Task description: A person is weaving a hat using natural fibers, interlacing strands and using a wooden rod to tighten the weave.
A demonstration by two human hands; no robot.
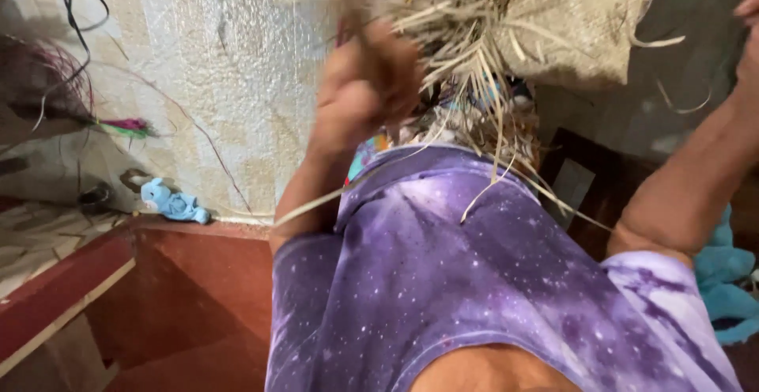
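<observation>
1. Purple star-speckled cloth, the person's one shirt (443,281), fills the near frame from 5 to 7 o'clock.
2. The left hand (364,91), blurred, sits at 11 o'clock, fingers pressed together in a fist around one bunch of pale dry straw-like fibre strips (466,36).
3. The right hand (747,36) is cut off at the 2 o'clock edge; I cannot tell its grip.
4. One coarse tan woven piece (577,20) hangs at 1 o'clock, touching the strips.
5. Risk, as I judge it: loose strands trailing toward 5 o'clock could snag or slip from the fist if pulled unevenly.
6. Farther off, one small blue soft toy (174,202) lies at 9 o'clock against the rough pale wall (237,83).
</observation>
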